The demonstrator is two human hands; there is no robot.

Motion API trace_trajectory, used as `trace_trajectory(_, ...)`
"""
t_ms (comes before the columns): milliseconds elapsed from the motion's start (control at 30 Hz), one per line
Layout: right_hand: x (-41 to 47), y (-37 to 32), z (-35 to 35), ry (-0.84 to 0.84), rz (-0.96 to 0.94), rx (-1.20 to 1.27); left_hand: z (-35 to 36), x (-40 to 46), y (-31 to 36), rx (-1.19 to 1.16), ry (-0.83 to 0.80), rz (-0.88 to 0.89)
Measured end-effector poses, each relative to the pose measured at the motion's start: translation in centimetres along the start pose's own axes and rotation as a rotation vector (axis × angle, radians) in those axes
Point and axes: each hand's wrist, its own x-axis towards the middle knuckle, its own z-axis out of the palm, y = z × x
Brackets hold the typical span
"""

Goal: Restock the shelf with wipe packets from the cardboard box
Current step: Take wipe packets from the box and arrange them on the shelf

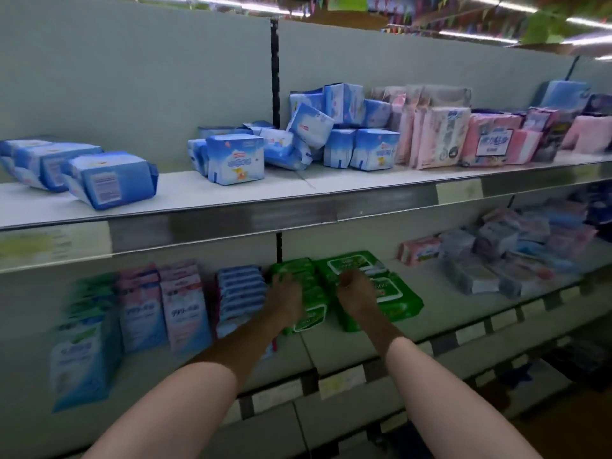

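Note:
Green wipe packets lie on the lower shelf [440, 303] in two stacks: a left stack [311, 309] and a right stack [381, 286]. My left hand [284, 299] rests on top of the left stack with its fingers reaching over the packets. My right hand [354, 293] lies on the right stack, fingers curled at its top packet. The picture is blurred, so the exact grip of either hand is unclear. The cardboard box is out of view.
Blue packets [241, 289] and pink and pale blue packs [185, 306] stand left of the green stacks. The upper shelf [231, 197] carries blue packs [236, 159] and pink packs [440, 137]. More mixed packs [496, 256] lie at the lower right.

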Motion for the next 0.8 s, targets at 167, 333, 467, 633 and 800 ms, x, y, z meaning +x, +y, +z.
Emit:
trace_trajectory(167, 3.3, 1.2, 0.4, -0.118, -0.159, 0.011, 1.0, 1.6, 0.5, 0.200, -0.053, -0.048)
trace_trajectory(333, 4.9, 1.9, 0.8, -0.208, -0.222, 0.017, 0.6, 2.2, 1.3, 0.178, -0.014, 0.014)
trace_trajectory(467, 5.7, 2.4, 1.0, -0.227, -0.243, 0.046, 0.5, 2.3, 1.7, 0.095, -0.047, 0.069)
trace_trajectory(633, 6.3, 2.2, 1.3, -0.228, -0.260, 0.079, 1.4, 1.6, 1.2, 0.075, -0.015, 0.112)
trace_trajectory(800, 6.4, 2.5, 1.4, -0.241, -0.271, 0.078, 1.6, 1.8, 1.2, 0.044, -0.022, 0.069)
